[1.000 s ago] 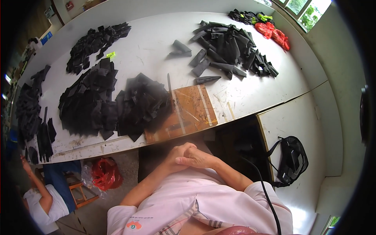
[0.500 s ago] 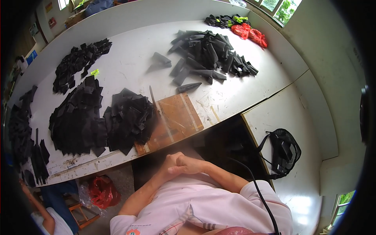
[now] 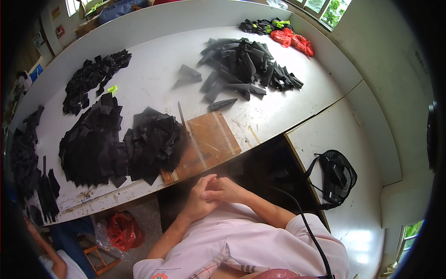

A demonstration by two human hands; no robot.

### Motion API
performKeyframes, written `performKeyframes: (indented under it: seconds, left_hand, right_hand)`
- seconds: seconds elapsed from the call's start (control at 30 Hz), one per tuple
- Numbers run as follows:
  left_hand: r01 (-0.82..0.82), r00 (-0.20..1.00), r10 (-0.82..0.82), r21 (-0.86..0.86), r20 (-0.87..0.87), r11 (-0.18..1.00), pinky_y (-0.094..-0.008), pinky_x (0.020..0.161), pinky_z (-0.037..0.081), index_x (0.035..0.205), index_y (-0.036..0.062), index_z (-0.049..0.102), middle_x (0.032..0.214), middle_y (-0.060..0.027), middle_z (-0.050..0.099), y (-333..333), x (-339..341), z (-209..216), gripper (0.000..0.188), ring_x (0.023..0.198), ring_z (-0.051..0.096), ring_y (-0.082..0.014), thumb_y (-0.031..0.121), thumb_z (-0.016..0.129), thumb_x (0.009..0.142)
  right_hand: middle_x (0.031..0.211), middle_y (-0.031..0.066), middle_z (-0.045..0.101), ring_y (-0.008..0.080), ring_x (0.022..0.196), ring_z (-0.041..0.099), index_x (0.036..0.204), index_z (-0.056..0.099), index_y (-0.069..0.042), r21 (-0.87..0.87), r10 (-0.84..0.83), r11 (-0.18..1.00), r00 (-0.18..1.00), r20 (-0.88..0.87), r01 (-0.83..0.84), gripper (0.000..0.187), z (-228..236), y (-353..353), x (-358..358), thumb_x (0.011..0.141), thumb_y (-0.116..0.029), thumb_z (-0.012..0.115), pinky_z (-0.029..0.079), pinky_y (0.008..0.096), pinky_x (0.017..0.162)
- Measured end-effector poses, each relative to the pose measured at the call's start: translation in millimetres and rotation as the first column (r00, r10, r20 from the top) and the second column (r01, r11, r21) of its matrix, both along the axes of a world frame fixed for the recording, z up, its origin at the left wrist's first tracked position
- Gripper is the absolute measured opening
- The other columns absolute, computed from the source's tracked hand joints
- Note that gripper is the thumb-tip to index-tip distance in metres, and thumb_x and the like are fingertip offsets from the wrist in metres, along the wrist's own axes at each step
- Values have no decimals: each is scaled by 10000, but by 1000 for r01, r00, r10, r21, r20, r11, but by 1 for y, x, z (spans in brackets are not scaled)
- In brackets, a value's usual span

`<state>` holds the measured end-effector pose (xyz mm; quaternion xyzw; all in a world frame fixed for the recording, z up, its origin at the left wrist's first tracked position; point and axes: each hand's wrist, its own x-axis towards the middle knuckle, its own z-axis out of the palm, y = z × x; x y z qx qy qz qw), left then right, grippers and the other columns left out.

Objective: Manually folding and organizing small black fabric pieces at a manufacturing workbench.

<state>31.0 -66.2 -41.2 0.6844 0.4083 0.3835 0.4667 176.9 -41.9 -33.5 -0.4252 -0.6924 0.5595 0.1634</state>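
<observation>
Loosening vs prev. frame: L hand (image 3: 199,202) & R hand (image 3: 228,189), touching, fingers half-open, nothing visibly gripped; nearest cloth pile (image 3: 155,145) untouched, on surface (image 3: 151,76) left of board (image 3: 211,132); no handling now.

A white desk (image 3: 160,74) with a raised border (image 3: 200,14) stands beside a pale wall (image 3: 388,69). Greenery (image 3: 333,17) shows through a bright window (image 3: 324,10), upper right. A wooden stool (image 3: 108,266) stands on grey floor (image 3: 151,214).
</observation>
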Motion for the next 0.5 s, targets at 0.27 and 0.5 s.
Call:
performKeyframes:
  seconds: [0.27, 0.5]
  left_hand:
    - [33, 989, -22, 74, -144, 997, -314, 680, 465, 942, 8, 557, 847, -156, 582, -14, -9, 23, 369, 753, 583, -291, 147, 704, 633]
    - [331, 913, -370, -218, -173, 918, -323, 666, 462, 898, -12, 583, 768, -156, 607, -10, -3, 34, 322, 678, 590, -294, 260, 640, 734]
  right_hand:
    - [675, 174, 587, 245, 601, 569, 812, 614, 14, 107, 60, 989, 947, 316, -99, 331, 14, -8, 8, 751, -310, 628, 437, 349, 568]
    - [962, 173, 534, 323, 885, 547, 1167, 414, -50, 363, 105, 902, 933, 344, -235, 523, 14, -16, 5, 702, -181, 613, 451, 378, 717]
